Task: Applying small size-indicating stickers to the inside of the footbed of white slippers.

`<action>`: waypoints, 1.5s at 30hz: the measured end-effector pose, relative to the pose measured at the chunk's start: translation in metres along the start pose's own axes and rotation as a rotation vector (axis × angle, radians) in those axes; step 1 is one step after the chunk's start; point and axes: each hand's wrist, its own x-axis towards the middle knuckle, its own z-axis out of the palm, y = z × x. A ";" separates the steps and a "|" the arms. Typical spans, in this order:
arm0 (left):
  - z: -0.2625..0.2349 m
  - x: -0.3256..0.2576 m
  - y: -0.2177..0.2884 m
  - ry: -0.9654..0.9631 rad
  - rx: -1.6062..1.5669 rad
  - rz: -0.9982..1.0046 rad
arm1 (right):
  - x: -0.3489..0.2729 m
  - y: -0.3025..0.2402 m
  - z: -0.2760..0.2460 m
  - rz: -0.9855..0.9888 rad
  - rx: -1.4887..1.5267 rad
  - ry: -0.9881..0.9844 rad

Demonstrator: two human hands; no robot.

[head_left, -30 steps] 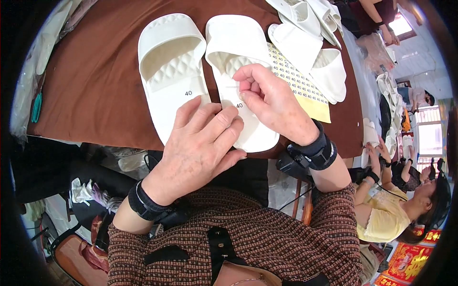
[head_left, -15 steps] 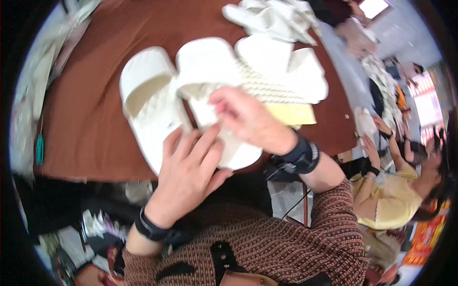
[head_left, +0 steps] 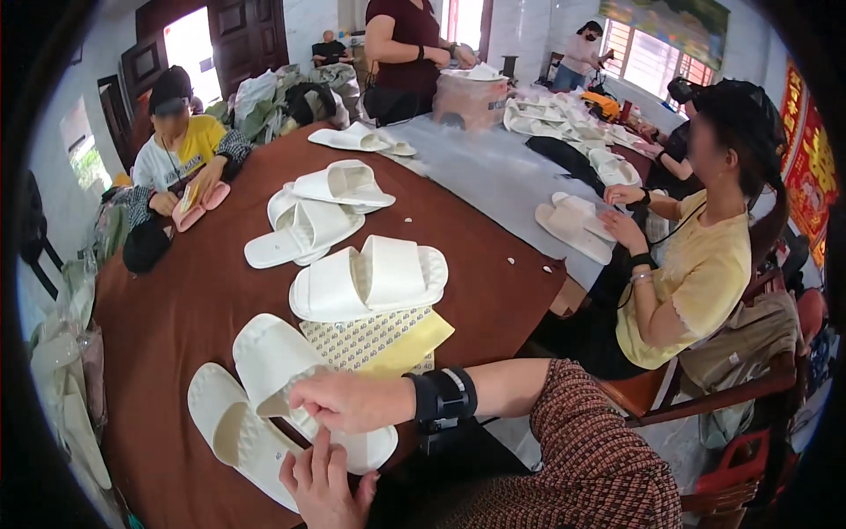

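Two white slippers lie side by side on the brown cloth, toes pointing away. My right hand (head_left: pixel 352 402) reaches over the right slipper (head_left: pixel 278 351), its fingers curled and pinched together against the insole. Whatever they might hold is hidden. Close below it, my left hand (head_left: pixel 328 485) has its fingers apart, the fingertips by the heel ends of the right slipper and the left slipper (head_left: pixel 218 410). Beyond my right hand lies a sheet of small printed stickers (head_left: pixel 352 339) with a bare yellow strip. Another pair of white slippers (head_left: pixel 330 291) rests against its far edge.
More white slippers (head_left: pixel 304 231) lie farther up the brown cloth (head_left: pixel 159 326). A person in yellow (head_left: pixel 696 273) handles white slippers at the right, beside a grey covering (head_left: pixel 476 181). At the far left another person (head_left: pixel 181 150) holds a pink slipper; someone stands by a box (head_left: pixel 471 101).
The view has swung upward, bringing the far table and other people into sight. Both hands stay at the same slipper, my right fingers now more tightly curled on its insole.
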 end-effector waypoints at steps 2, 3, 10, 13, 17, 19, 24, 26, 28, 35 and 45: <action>0.009 -0.001 -0.007 0.001 0.013 0.007 | 0.002 0.002 0.002 0.046 0.055 -0.041; 0.011 -0.001 -0.010 -0.004 0.027 0.006 | 0.003 0.004 0.002 0.048 0.052 -0.039; -0.004 0.006 -0.007 0.009 -0.054 -0.003 | 0.010 0.008 0.004 0.045 0.109 -0.035; 0.000 0.005 -0.009 0.021 -0.062 0.000 | 0.012 0.010 0.003 0.026 0.095 -0.019; 0.002 0.000 -0.008 0.034 -0.023 0.009 | 0.012 0.012 0.006 0.031 0.062 -0.015; 0.002 0.000 -0.009 0.045 -0.056 0.009 | 0.012 0.013 0.008 0.030 0.049 0.004; 0.006 -0.007 -0.006 0.028 0.005 -0.003 | 0.010 0.009 0.012 -0.001 0.030 0.045; 0.006 -0.007 -0.007 0.035 -0.006 0.005 | 0.010 0.009 0.011 -0.008 0.029 0.043; 0.006 -0.004 -0.007 0.040 -0.018 0.016 | 0.010 0.009 0.008 0.001 0.006 0.018; 0.002 -0.003 -0.007 0.073 -0.092 -0.046 | 0.012 0.013 0.005 0.003 0.021 -0.036; 0.004 -0.009 -0.015 0.157 -0.205 -0.054 | 0.007 0.007 -0.002 0.179 0.149 -0.126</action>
